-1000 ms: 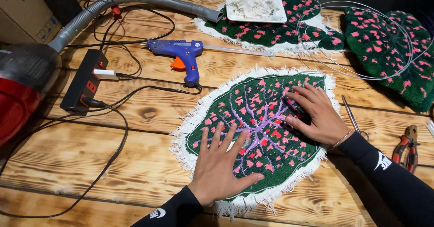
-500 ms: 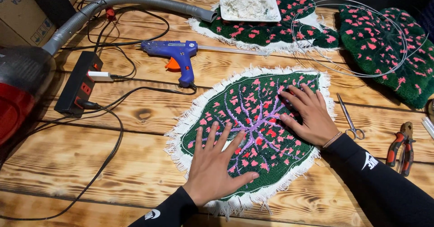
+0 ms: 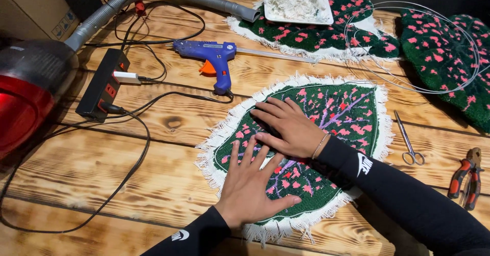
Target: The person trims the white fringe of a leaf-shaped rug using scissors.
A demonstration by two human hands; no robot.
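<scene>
Green tufted leaf rug [image 3: 352,114], veined purple and dotted pink, with a white fringe, lies flat near the front edge of the wooden worktop [image 3: 127,179]. Half a second ago the right hand [image 3: 286,126] pressed the rug's far right part; now it has slid across to the left part, fingers spread and flat on the pile. The left hand [image 3: 250,184] stays where it was on the near end, fingers splayed, palm down. Both hands now lie close together, so the smoothing has reached the rug's left side. Scissors [image 3: 408,138] lie beside its right edge, a blue glue gun [image 3: 212,57] behind it.
</scene>
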